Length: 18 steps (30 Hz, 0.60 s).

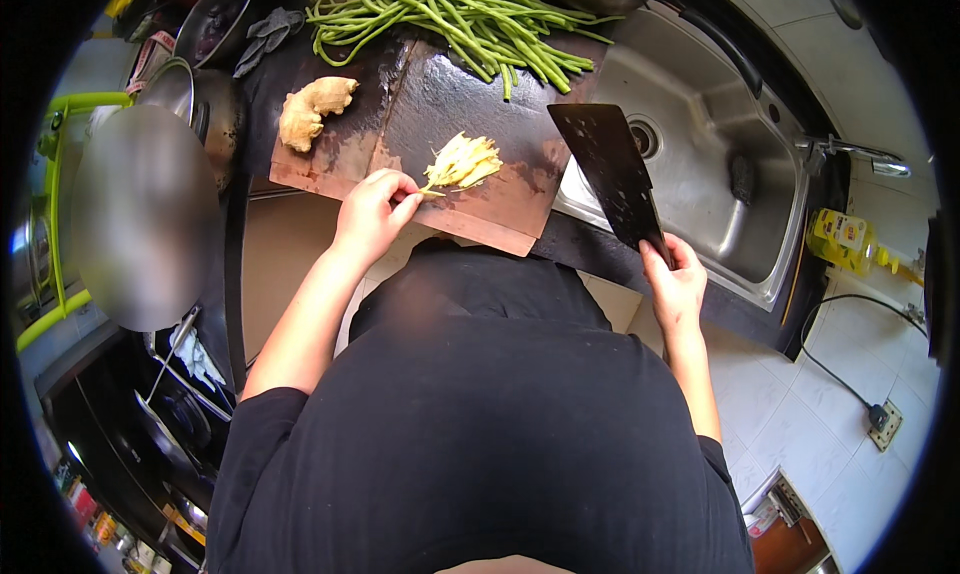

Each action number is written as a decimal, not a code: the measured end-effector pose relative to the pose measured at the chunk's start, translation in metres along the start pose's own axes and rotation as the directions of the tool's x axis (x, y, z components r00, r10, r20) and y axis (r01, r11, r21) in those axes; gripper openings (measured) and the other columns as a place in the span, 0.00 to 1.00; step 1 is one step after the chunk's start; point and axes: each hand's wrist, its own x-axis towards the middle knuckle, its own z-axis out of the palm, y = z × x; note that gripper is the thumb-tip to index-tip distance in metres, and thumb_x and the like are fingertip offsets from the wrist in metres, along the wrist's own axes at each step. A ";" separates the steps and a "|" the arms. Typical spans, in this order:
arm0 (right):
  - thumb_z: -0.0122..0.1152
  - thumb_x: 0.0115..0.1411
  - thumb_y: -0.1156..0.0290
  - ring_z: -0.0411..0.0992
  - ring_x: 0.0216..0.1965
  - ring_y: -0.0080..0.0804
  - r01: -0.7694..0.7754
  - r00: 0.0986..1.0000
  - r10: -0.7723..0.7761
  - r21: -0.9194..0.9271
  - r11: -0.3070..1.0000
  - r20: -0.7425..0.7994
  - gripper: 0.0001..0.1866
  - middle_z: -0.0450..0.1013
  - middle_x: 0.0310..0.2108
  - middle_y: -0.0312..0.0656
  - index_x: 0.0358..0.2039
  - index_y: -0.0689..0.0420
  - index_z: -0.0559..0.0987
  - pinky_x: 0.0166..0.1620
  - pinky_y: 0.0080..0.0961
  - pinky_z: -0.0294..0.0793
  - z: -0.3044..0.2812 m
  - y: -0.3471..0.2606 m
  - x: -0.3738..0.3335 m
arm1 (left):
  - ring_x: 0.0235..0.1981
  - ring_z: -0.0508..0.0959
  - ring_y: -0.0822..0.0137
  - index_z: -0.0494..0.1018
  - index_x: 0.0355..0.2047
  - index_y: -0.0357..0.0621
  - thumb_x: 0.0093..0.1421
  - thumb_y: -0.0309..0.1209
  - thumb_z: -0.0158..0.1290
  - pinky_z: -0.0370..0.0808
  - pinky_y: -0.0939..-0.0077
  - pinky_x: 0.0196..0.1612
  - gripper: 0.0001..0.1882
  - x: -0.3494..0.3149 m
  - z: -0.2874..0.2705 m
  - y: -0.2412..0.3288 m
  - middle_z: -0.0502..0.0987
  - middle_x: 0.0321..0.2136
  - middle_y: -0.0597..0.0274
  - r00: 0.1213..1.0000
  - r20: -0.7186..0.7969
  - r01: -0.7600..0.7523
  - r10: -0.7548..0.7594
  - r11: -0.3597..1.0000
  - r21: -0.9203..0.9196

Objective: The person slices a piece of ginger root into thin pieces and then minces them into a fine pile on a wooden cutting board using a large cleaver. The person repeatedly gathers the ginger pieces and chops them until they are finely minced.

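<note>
A small pile of pale yellow ginger shreds lies near the front edge of the dark wet cutting board. At the pile's lower left, my left hand pinches a few ginger shreds between thumb and fingertips. My right hand grips a dark cleaver by its handle end. Its broad blade is raised and tilted up to the left, over the near left edge of the sink, apart from the ginger. A whole knob of ginger rests on the board's left part.
Long green beans are heaped along the board's far side. To the right is a steel sink with a faucet. A yellow bottle stands beyond it. Pots and a grey cloth sit at the left.
</note>
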 end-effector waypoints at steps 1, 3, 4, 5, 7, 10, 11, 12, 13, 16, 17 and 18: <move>0.67 0.54 0.69 0.66 0.23 0.15 -0.003 1.000 0.003 0.010 1.000 -0.005 0.15 0.72 0.25 0.30 0.40 0.61 0.78 0.27 0.13 0.65 0.001 -0.001 -0.002 | 0.24 0.74 0.67 0.74 0.29 0.41 0.53 0.27 0.59 0.72 0.77 0.30 0.05 0.001 -0.002 -0.001 0.74 0.28 0.61 0.999 0.026 0.020 -0.019 0.999 -0.035; 0.67 0.54 0.70 0.66 0.23 0.14 -0.010 1.000 0.010 0.030 1.000 -0.015 0.14 0.72 0.25 0.30 0.40 0.61 0.78 0.27 0.13 0.65 0.004 -0.002 -0.007 | 0.25 0.74 0.69 0.74 0.29 0.41 0.53 0.28 0.59 0.72 0.77 0.30 0.05 0.008 -0.002 0.003 0.74 0.27 0.62 1.000 -0.003 0.027 -0.028 0.983 -0.180; 0.67 0.54 0.68 0.67 0.26 0.15 -0.039 0.999 0.039 0.024 0.999 -0.011 0.15 0.74 0.27 0.30 0.40 0.60 0.79 0.31 0.14 0.66 0.004 -0.003 -0.009 | 0.25 0.74 0.69 0.74 0.29 0.41 0.53 0.28 0.59 0.72 0.77 0.30 0.05 0.011 0.000 0.007 0.74 0.27 0.62 0.999 -0.018 0.030 -0.036 0.967 -0.251; 0.67 0.54 0.67 0.68 0.29 0.15 -0.068 0.998 0.068 0.018 0.998 -0.007 0.15 0.75 0.29 0.31 0.41 0.59 0.79 0.34 0.15 0.67 0.003 -0.004 -0.010 | 0.25 0.75 0.69 0.74 0.29 0.41 0.53 0.28 0.59 0.72 0.77 0.31 0.06 0.017 0.002 0.012 0.74 0.27 0.62 0.998 -0.062 -0.012 0.000 0.979 -0.201; 0.68 0.53 0.65 0.69 0.31 0.16 -0.089 0.996 0.089 0.010 0.996 -0.006 0.16 0.76 0.30 0.32 0.41 0.58 0.80 0.37 0.15 0.68 0.004 -0.006 -0.014 | 0.26 0.75 0.68 0.75 0.28 0.41 0.52 0.28 0.59 0.72 0.76 0.31 0.06 0.031 0.008 0.024 0.74 0.28 0.62 0.986 -0.146 -0.092 0.078 0.991 -0.095; 0.67 0.53 0.67 0.67 0.27 0.15 -0.056 0.998 0.056 0.002 0.998 -0.022 0.15 0.74 0.27 0.30 0.40 0.59 0.80 0.33 0.14 0.66 0.006 -0.007 -0.019 | 0.36 0.74 0.59 0.75 0.28 0.43 0.49 0.30 0.60 0.72 0.67 0.40 0.07 0.041 0.018 0.023 0.75 0.31 0.63 0.964 -0.116 -0.204 0.239 0.946 0.253; 0.67 0.54 0.69 0.66 0.26 0.14 -0.039 0.999 0.039 -0.001 0.999 -0.033 0.14 0.73 0.26 0.29 0.40 0.60 0.79 0.31 0.13 0.65 0.006 -0.008 -0.021 | 0.38 0.74 0.58 0.75 0.29 0.44 0.49 0.31 0.60 0.72 0.66 0.41 0.08 0.041 0.020 0.022 0.75 0.32 0.63 0.958 -0.097 -0.229 0.269 0.926 0.300; 0.66 0.55 0.71 0.65 0.24 0.13 -0.021 0.999 0.021 -0.005 1.000 -0.044 0.13 0.72 0.25 0.29 0.40 0.61 0.78 0.29 0.12 0.63 0.007 -0.008 -0.022 | 0.39 0.74 0.58 0.75 0.30 0.44 0.49 0.31 0.60 0.72 0.66 0.42 0.09 0.041 0.019 0.021 0.75 0.33 0.63 0.953 -0.091 -0.255 0.289 0.928 0.274; 0.67 0.54 0.69 0.64 0.24 0.14 -0.031 0.998 0.030 -0.011 0.999 -0.051 0.14 0.71 0.24 0.28 0.40 0.59 0.79 0.29 0.13 0.64 0.006 -0.006 -0.024 | 0.40 0.74 0.58 0.76 0.31 0.44 0.49 0.32 0.61 0.72 0.65 0.43 0.09 0.039 0.015 0.018 0.75 0.34 0.62 0.948 -0.082 -0.279 0.307 0.928 0.246; 0.68 0.52 0.63 0.64 0.24 0.15 -0.055 0.997 0.054 -0.023 0.998 -0.061 0.15 0.70 0.21 0.28 0.39 0.55 0.81 0.30 0.15 0.64 0.005 0.000 -0.028 | 0.44 0.75 0.58 0.76 0.34 0.43 0.50 0.33 0.60 0.72 0.65 0.47 0.12 0.042 0.014 0.018 0.76 0.38 0.61 0.914 -0.107 -0.365 0.391 0.908 0.206; 0.68 0.52 0.63 0.64 0.24 0.15 -0.059 0.997 0.058 -0.021 0.998 -0.057 0.15 0.70 0.21 0.28 0.39 0.54 0.81 0.30 0.15 0.64 0.004 0.000 -0.029 | 0.45 0.75 0.57 0.76 0.35 0.43 0.51 0.33 0.60 0.72 0.65 0.48 0.13 0.044 0.014 0.019 0.77 0.39 0.60 0.897 -0.126 -0.394 0.423 0.897 0.200; 0.67 0.52 0.62 0.64 0.23 0.15 -0.062 0.997 0.061 -0.019 0.998 -0.052 0.15 0.70 0.21 0.28 0.39 0.54 0.81 0.30 0.15 0.64 0.004 -0.001 -0.030 | 0.46 0.75 0.57 0.76 0.37 0.42 0.52 0.34 0.59 0.72 0.65 0.49 0.14 0.045 0.017 0.015 0.76 0.41 0.59 0.896 -0.087 -0.407 0.436 0.883 0.233</move>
